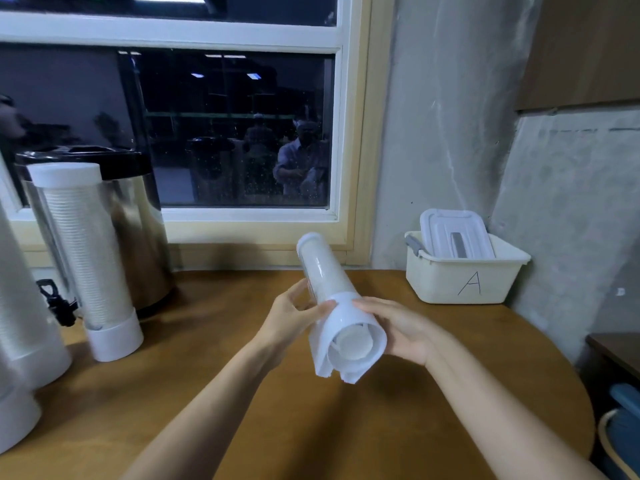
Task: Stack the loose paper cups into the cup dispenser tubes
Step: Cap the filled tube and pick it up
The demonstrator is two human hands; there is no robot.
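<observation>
Tube: the tube is held in the air over the middle of the table, touching nothing but the hands.
Axis: its long axis runs near to far, with the far end raised and a little left. The white flared base faces the camera, and the capped end points toward the window sill.
Contents: white cups show through the clear wall and in the base's mouth.
Left hand: the left hand grips the clear wall just behind the base collar, fingers and thumb curled round it.
Right hand: the right hand wraps the right side of the base, fingers over the collar.
Left side: a full tube stands upright before an urn. A third tube is at the left edge. All are well apart from the held one.
Right side: a bin marked A sits far right by the wall, with a lid leaning inside.
Room: bare wood lies under and near the tube, and the table's rounded edge curves along the right.
</observation>
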